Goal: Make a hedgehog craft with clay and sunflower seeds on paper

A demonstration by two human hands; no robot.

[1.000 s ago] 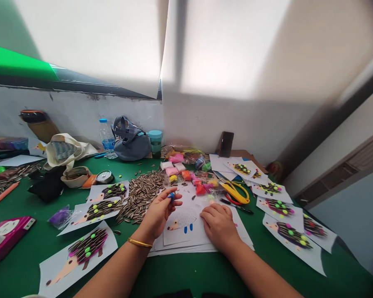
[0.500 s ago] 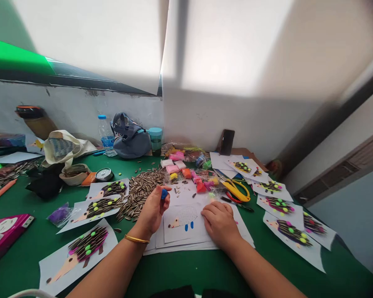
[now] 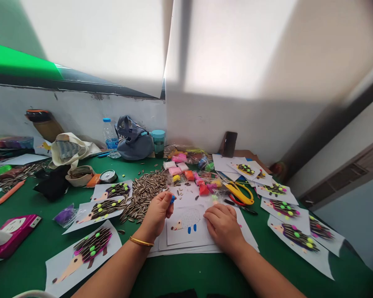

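Observation:
My left hand (image 3: 159, 211) pinches a small lump of blue modelling clay (image 3: 173, 199) between thumb and fingers, just above the left edge of a paper sheet. On that white sheet (image 3: 180, 239) is a hedgehog drawing (image 3: 188, 219) with a dotted body outline, a peach-coloured snout and two blue clay legs. My right hand (image 3: 223, 224) lies on the sheet's right side, fingers together and laid down over the paper, holding nothing that I can see. Beside my left hand spreads a heap of sunflower seeds (image 3: 147, 188).
Finished hedgehog pictures lie left (image 3: 83, 258) and right (image 3: 295, 240). Behind the sheet are colourful clay packets (image 3: 189, 175), yellow-handled scissors (image 3: 240, 193) and a black pen (image 3: 240, 207). A phone (image 3: 229, 144) leans on the wall; a bottle (image 3: 111, 140), blue bag (image 3: 133, 142) and cup (image 3: 158, 145) stand at the back.
The whole view has shifted slightly to the right and down. My left hand has turned a little, so less of the blue clay shows. My right hand stays on the sheet.

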